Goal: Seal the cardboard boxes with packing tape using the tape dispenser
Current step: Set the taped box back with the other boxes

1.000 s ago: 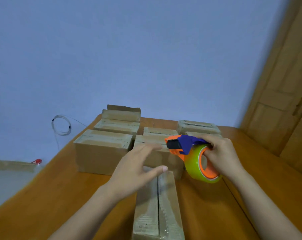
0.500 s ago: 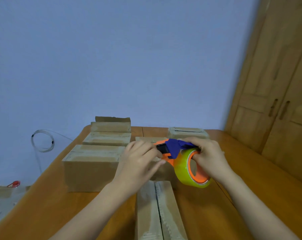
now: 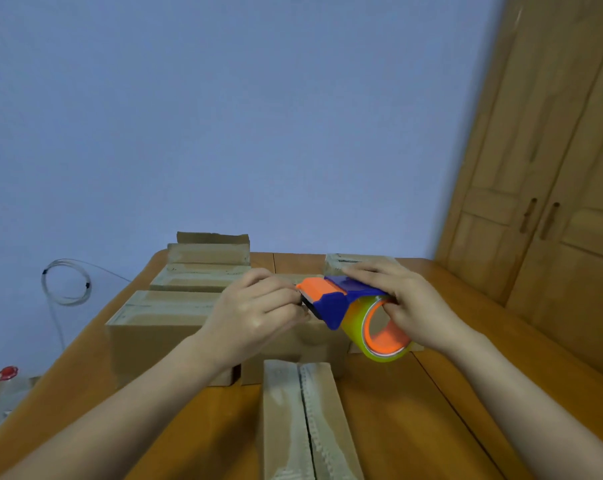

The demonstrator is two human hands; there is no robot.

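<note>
Right hand [image 3: 410, 306]: fingers grasping tape dispenser [image 3: 331, 299].
Left hand [image 3: 255, 317]: fingers pinching its front end.
Cardboard box [image 3: 286, 410]: worktop's [image 3: 449, 410] near edge, below both hands.

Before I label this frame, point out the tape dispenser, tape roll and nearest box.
tape dispenser [image 3: 331, 306], head view, on its blue body.
tape roll [image 3: 355, 327], head view, on its yellow-green outer face.
nearest box [image 3: 281, 427], head view, on its left top flap.

The gripped tape dispenser [image 3: 333, 301] is showing glossy plastic. Beneath it, matt cardboard boxes [image 3: 161, 327] are lying on a polished wooden table [image 3: 414, 427].
</note>
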